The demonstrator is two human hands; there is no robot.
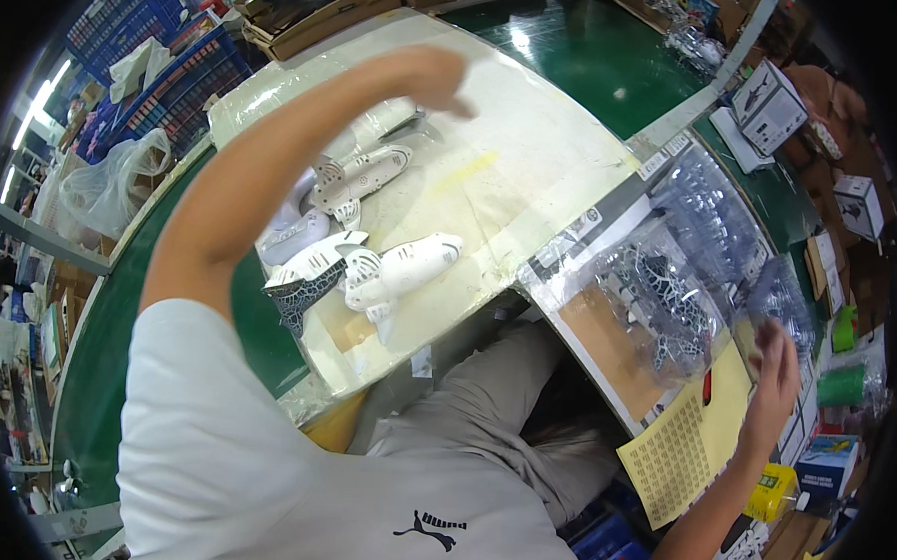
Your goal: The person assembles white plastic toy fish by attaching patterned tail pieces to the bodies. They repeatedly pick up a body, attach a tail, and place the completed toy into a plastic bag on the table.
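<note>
My left hand (pixel 435 79) is over the far part of the pale table. Its fingers are smeared by motion, so their grip cannot be made out. Below its forearm lie white plastic shells with fins and dark slots, one inner-side-up (pixel 378 172) and another smooth side up (pixel 414 269). A black-and-white patterned piece (pixel 303 289) rests beside them. My right hand (pixel 776 389) is at the right edge of a yellow sticker sheet (pixel 676 460), close to clear plastic bags. Its fingers are stretched out and nothing shows in them.
Clear bags of patterned parts (pixel 658 299) lie on the right-hand side table, with a red-handled tool (pixel 707 387) nearby. A green surface (pixel 579 45) spans the back. Blue crates (pixel 182 88) stand at the far left. A yellow bottle (pixel 772 492) and boxes are at the right.
</note>
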